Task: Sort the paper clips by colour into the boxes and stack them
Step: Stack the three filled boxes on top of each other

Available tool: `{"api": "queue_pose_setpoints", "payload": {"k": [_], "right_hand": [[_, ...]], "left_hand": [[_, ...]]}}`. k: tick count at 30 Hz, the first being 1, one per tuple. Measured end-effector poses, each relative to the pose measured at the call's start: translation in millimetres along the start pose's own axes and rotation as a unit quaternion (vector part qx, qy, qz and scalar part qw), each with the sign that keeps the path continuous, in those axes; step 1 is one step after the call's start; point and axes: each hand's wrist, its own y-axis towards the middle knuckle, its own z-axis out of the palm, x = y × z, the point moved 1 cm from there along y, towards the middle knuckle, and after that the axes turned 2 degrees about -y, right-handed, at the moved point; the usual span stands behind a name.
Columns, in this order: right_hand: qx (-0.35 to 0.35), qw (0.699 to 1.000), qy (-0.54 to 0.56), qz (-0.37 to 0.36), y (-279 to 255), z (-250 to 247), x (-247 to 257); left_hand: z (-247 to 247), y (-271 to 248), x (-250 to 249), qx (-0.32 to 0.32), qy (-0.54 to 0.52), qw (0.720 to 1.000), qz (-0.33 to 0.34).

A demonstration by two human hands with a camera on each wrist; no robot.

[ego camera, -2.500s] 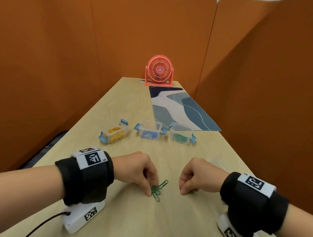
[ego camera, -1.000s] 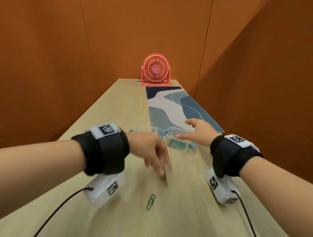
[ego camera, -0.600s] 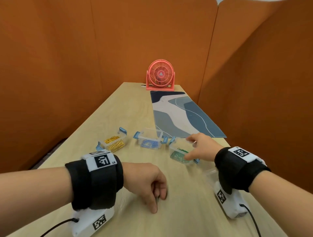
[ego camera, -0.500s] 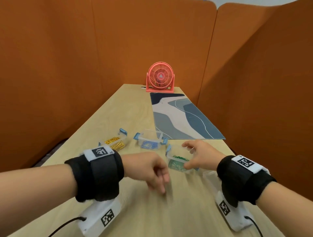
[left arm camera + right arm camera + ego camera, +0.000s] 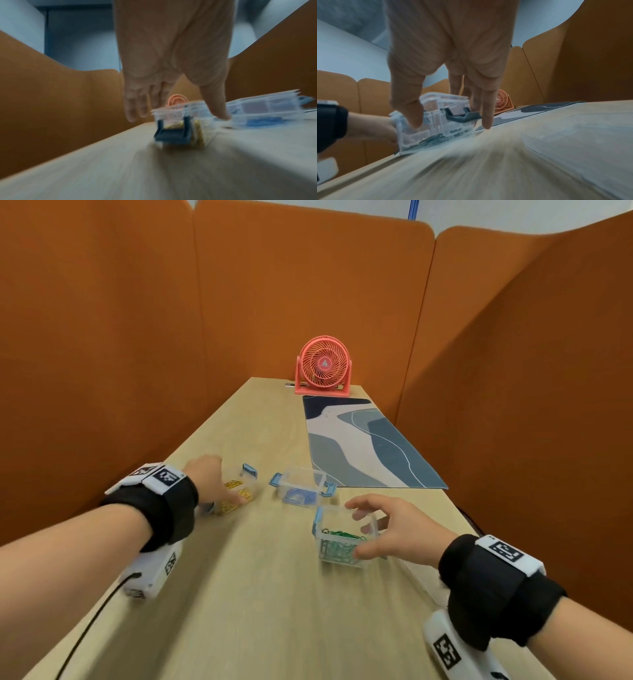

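Observation:
Three clear boxes with blue clasps stand open on the wooden table. My right hand (image 5: 363, 529) grips the green-clip box (image 5: 337, 546), thumb (image 5: 411, 112) on its near wall and fingers behind its far side. The gold-clip box (image 5: 239, 496) sits at the left, and my left hand (image 5: 222, 491) is spread over it. Its thumb (image 5: 217, 105) touches the rim of that gold-clip box (image 5: 181, 125) while the fingers hang to the left of it. Between the two stands the blue-clip box (image 5: 301, 491), untouched.
A clear lid (image 5: 573, 136) lies flat on the table right of my right hand. A patterned blue-grey mat (image 5: 363, 446) covers the far right of the table, with a coral desk fan (image 5: 323, 368) at the far end. Orange partitions close in three sides.
My left hand has left the near table area and reached forward to the gold-clip box. My right hand has taken hold of the green-clip box and drawn it nearer. The loose green clip is gone from view.

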Motion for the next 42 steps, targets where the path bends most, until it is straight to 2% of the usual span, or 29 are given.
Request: {"api": "queue_pose_setpoints", "payload": {"k": [3, 11, 17, 19, 21, 24, 26, 30, 36, 42], "right_hand": [[0.010, 0.999, 0.028, -0.012, -1.4, 5.5, 10.0], [-0.004, 0.991, 0.101, -0.084, 6.1, 27.8, 46.8], [-0.007, 0.989, 0.112, -0.091, 9.6, 32.9, 53.1], [-0.013, 0.991, 0.097, -0.092, 9.7, 30.1, 55.2], [-0.013, 0.992, 0.089, -0.091, 12.4, 29.4, 57.5], [-0.005, 0.993, 0.085, -0.080, 17.7, 33.6, 57.5], [0.010, 0.996, 0.056, -0.069, 18.4, 36.2, 55.1], [0.050, 0.997, 0.046, -0.047, 15.6, 42.0, 46.5], [0.052, 0.996, 0.075, -0.006, 14.5, 48.0, 35.9], [0.034, 0.996, 0.086, -0.008, 13.3, 46.3, 32.7]], "left_hand": [[8.7, -3.3, 14.0, 0.051, -0.084, 0.995, 0.020], [19.1, -58.4, -18.8, 0.149, -0.175, 0.955, 0.188], [-1.7, -75.8, -23.9, 0.202, -0.248, 0.919, 0.229], [-16.1, -77.6, -26.4, 0.208, -0.235, 0.920, 0.233], [-26.8, -78.5, -33.4, 0.188, -0.213, 0.928, 0.240], [-29.2, -79.3, -48.5, 0.145, -0.119, 0.952, 0.243], [-26.2, -77.6, -55.4, 0.146, -0.085, 0.959, 0.228], [-18.1, -72.8, -59.7, 0.164, -0.069, 0.964, 0.199], [-16.1, -71.3, -65.9, 0.174, -0.044, 0.965, 0.189], [-18.9, -71.1, -70.1, 0.178, -0.050, 0.965, 0.184]]}}
